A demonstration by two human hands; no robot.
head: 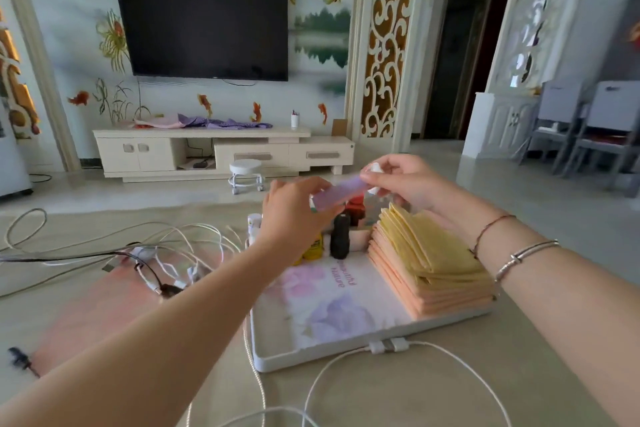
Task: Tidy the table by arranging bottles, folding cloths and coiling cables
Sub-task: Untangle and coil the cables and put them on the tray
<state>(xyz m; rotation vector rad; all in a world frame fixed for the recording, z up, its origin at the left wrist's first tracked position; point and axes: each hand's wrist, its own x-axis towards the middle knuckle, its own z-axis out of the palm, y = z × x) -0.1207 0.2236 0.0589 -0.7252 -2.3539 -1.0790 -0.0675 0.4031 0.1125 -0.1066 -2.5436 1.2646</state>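
Both hands hold a slim purple bottle (341, 193) in the air above the far end of a white tray (311, 359). My left hand (292, 215) grips its lower end and my right hand (401, 180) pinches its white cap end. Below them on the tray stand a black bottle (340, 236), a yellow bottle (313, 248), a white bottle (254, 222) and a red-capped one (355, 206). A stack of folded yellow and peach cloths (433, 270) lies on the tray's right side. Tangled white and black cables (166, 253) sprawl to the left.
A pink mat (104, 308) lies under the cables at left. A white cable with a plug (386, 346) runs along the tray's near edge. A small black clip (19, 357) sits at the table's left edge. Beyond the table stand a small stool (246, 173) and a TV cabinet (221, 152).
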